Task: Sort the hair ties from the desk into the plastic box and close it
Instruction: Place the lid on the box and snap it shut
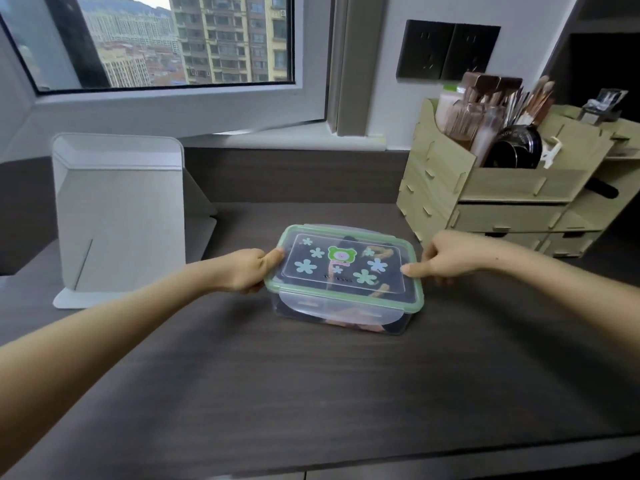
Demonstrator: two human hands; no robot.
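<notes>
A clear plastic box stands in the middle of the dark desk. Its lid, green-rimmed with flower stickers and a green bear, lies on top. Dark and orange-brown hair ties show through the lid and the walls. My left hand grips the box's left end, thumb on the lid's rim. At the right end my right hand holds the box with its thumb pressed on the lid's edge. The front latch flap hangs down over the front wall.
A grey folding stand sits at the left of the desk. A wooden organiser with brushes and bottles stands at the back right. Behind are a window and a wall socket. The desk's front edge runs along the bottom.
</notes>
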